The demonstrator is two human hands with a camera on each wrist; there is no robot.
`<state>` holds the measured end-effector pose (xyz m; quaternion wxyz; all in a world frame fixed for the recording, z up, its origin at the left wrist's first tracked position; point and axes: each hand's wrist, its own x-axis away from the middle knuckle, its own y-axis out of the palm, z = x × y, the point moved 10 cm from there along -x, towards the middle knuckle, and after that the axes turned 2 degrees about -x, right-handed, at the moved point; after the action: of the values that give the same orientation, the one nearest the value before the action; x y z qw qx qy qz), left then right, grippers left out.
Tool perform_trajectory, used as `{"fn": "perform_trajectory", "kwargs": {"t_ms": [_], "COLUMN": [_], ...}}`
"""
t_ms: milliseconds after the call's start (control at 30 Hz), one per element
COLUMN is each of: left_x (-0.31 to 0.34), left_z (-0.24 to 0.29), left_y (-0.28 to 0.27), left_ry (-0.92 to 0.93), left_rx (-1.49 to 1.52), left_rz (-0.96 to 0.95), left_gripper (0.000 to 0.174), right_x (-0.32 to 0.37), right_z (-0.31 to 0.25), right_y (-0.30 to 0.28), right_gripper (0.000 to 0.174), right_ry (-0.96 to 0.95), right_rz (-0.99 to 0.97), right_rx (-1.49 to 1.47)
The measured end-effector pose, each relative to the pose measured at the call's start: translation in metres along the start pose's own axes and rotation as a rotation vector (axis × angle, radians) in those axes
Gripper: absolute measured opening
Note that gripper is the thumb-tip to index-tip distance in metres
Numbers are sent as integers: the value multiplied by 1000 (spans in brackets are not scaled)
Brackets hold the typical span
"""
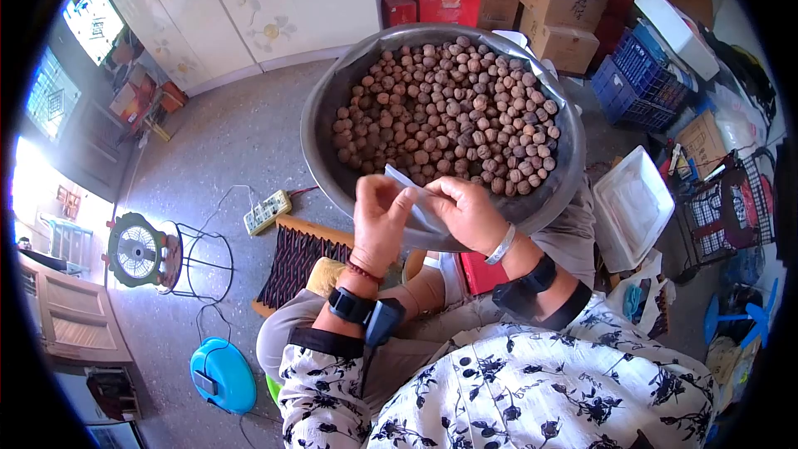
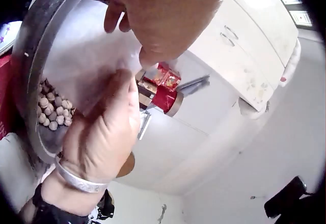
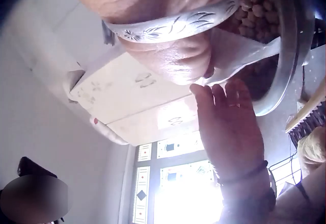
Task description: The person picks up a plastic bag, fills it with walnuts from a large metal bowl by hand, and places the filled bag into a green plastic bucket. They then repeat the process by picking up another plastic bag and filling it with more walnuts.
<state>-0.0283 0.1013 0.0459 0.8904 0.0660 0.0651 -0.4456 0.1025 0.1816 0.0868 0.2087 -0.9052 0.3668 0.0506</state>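
A thin whitish sheet or bag (image 1: 420, 208) is held between both hands above the near rim of a large metal basin (image 1: 320, 145) full of walnuts (image 1: 449, 108). My left hand (image 1: 381, 220), with a dark red bead bracelet, pinches its left edge. The right hand (image 1: 472, 218), wearing a silver bangle, grips the other side with thumb and fingers. In the left wrist view the pale sheet (image 2: 89, 45) spreads between the two hands, partly over the basin. The right wrist view shows the sheet (image 3: 239, 53) beside the walnuts, my right fingertips largely hidden.
Cardboard and red boxes (image 1: 565, 0) stand behind the basin, with blue crates (image 1: 640, 79) and a white foam box (image 1: 633, 208) at the right. A power strip (image 1: 267, 212), a fan (image 1: 137, 249) and a blue lid-like object (image 1: 223, 374) are at the left.
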Motion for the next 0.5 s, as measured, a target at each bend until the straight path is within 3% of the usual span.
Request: {"fn": "perform_trajectory", "kwargs": {"t_ms": [67, 100, 167, 200, 267, 500], "left_x": [1, -2, -1, 1, 2, 7], "left_z": [20, 22, 47, 49, -2, -3], "left_y": [-10, -14, -4, -4, 8, 14], "left_ry": [191, 192, 445, 443, -145, -148], "left_rx": [-167, -166, -501, -501, -13, 88], "left_rz": [105, 105, -24, -23, -238, -271], "left_gripper": [50, 50, 41, 41, 26, 12], "right_x": [1, 1, 1, 1, 1, 2], "right_z": [-5, -5, -5, -5, -8, -8], "right_y": [-7, -8, -10, -12, -13, -11], "right_gripper": [10, 10, 11, 12, 13, 16], "right_ry": [-28, -23, -17, -14, -9, 17], "right_rz": [21, 15, 8, 11, 16, -38], "right_rx": [-19, -1, 17, 1, -16, -53]}}
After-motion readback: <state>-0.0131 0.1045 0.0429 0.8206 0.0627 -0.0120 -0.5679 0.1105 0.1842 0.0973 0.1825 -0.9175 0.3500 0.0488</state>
